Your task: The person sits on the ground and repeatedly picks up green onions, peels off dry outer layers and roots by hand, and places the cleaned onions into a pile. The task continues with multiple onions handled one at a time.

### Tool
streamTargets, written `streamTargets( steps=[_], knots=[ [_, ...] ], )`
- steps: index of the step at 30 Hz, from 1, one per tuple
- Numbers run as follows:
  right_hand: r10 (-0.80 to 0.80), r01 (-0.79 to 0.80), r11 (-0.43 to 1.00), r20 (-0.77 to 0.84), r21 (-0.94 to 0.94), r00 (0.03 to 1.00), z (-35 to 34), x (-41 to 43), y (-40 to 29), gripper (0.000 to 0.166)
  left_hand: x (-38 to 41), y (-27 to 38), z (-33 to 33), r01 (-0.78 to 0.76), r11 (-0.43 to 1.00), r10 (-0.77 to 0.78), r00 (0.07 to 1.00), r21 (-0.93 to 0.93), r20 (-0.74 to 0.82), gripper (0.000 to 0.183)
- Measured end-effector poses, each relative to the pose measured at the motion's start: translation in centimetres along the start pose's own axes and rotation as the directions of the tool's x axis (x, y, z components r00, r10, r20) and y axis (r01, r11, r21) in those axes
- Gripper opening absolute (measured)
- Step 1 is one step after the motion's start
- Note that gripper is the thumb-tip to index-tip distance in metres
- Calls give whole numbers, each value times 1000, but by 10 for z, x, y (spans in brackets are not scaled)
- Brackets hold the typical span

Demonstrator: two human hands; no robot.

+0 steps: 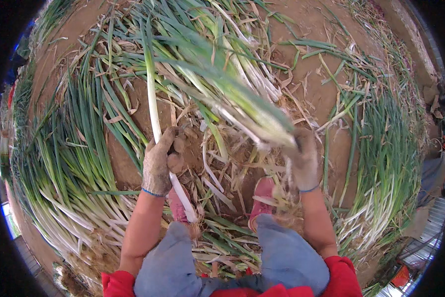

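My left hand (157,163), in a soiled knit glove, is closed around a long green onion stalk (153,100). Its green leaves point away from me, and its white root end hangs below the hand, over my left shoe. My right hand (304,159), also gloved, is blurred by motion. Its fingers grip blurred green onion leaves (267,115) that stretch up and to the left; whether a whole stalk is among them I cannot tell. Behind them lies a loose pile of green onions (204,81), with white ends towards me.
Large rows of green onions lie on the left (70,148) and on the right (382,159). Stripped leaves and peels (218,193) litter the dirt floor (122,174) around my pink shoes (263,196). Corrugated metal sheeting (432,222) stands at the right rim.
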State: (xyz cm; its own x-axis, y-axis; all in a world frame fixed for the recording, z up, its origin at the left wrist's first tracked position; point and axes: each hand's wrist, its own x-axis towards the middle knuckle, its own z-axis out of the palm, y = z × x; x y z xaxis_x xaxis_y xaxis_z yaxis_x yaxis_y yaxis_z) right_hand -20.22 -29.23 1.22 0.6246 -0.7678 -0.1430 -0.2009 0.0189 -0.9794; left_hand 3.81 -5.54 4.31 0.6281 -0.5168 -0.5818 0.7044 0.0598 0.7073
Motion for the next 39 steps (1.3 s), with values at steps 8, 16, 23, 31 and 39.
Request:
streamTargets(
  steps=[8,16,23,31,39],
  knots=[
    [434,-334,875,261,-352,862,-25,-18,40,36,-15,-6,5,-36,998,40,998,59,-55,27],
    [-62,269,601,292,-753,954,-22,-25,-8,53,-16,-12,10,-94,993,93,995,-74,-29,27],
    [-343,546,412,431,-730,835,7,-70,-44,37,-14,-27,42,5,981,36,978,-195,208,29],
    [-503,700,485,488,-524,713,27,-96,-60,36,-9,-55,90,246,960,-213,951,-134,222,35],
    [-60,338,814,512,-471,857,-24,-125,-43,42,55,-40,54,125,988,-105,974,-93,202,17]
  ],
)
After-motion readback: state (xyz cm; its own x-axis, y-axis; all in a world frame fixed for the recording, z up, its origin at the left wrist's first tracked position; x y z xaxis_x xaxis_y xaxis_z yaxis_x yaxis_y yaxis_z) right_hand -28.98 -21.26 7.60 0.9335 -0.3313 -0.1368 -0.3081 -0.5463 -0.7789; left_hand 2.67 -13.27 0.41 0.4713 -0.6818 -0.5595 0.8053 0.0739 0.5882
